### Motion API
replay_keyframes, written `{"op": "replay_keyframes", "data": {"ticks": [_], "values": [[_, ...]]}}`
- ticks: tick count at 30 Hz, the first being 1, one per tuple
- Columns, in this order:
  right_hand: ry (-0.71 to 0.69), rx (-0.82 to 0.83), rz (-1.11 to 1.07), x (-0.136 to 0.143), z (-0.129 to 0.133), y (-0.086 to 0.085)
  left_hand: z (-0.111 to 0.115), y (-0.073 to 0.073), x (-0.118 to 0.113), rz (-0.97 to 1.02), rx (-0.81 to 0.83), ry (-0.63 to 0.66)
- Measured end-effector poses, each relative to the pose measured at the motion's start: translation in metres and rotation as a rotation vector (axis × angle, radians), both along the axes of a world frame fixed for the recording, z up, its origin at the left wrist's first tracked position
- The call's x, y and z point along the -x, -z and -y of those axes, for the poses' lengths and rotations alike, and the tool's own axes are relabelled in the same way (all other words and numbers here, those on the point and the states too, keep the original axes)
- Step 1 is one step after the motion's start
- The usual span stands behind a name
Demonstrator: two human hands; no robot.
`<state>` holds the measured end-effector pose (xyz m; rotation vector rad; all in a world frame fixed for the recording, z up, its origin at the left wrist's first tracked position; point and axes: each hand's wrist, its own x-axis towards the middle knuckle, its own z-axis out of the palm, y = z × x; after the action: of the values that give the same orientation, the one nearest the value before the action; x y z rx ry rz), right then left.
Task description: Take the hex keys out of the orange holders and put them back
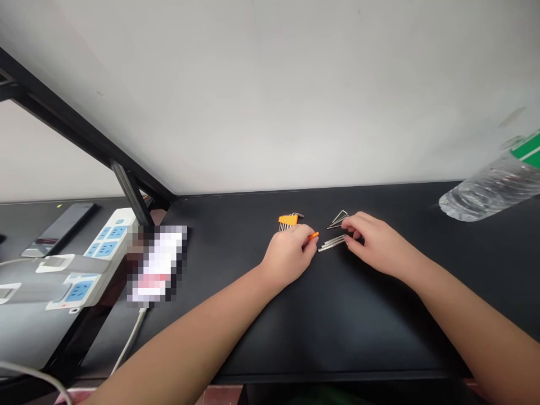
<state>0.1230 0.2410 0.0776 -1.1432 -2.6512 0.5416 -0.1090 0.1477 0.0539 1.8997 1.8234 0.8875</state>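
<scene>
just right of centre in the frame, several metal keys are seated in an orange holder; upper loose keys and lower loose keys are left outside it. a small orange piece is pinched by the left hand. whether anything is grasped by the right hand, beside the loose keys, cannot be told.

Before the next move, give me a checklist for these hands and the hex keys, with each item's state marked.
1. Orange piece held by the left hand: ok.
2. Right hand at the nearer loose keys: ok.
3. Its grip on them firm: cannot tell.
4. Loose keys in one group: not ok; the farther loose keys lie apart.
5. Orange holder in view: ok, near the left hand.
6. Bottle away from both hands: ok.
</scene>
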Motion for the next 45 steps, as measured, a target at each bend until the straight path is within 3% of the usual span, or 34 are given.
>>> {"op": "replay_keyframes", "data": {"ticks": [9,17,23,31,37,41,45], "values": [[0.106,-0.014,0.001,-0.008,-0.034,0.013,0.000,0.000,0.001,0.012,-0.016,0.002],[0.141,-0.034,0.015,-0.004,-0.034,0.011,-0.001,0.000,0.002,0.014,-0.013,0.011],[0.237,-0.060,0.175,-0.002,-0.035,0.006,0.000,0.002,0.002,0.019,-0.014,0.006],[0.440,0.156,0.116,-0.021,-0.045,-0.007,0.000,0.001,0.001,0.038,-0.014,0.016],[0.361,0.563,-0.165,-0.007,-0.025,-0.015,0.000,-0.002,0.001,0.031,0.013,0.007],[0.334,0.544,-0.129,0.005,-0.011,-0.014,-0.001,-0.001,0.001,0.037,0.018,0.004],[0.326,0.405,-0.054,0.010,-0.008,-0.014,-0.001,-0.001,0.001,0.037,0.024,-0.001]]}}
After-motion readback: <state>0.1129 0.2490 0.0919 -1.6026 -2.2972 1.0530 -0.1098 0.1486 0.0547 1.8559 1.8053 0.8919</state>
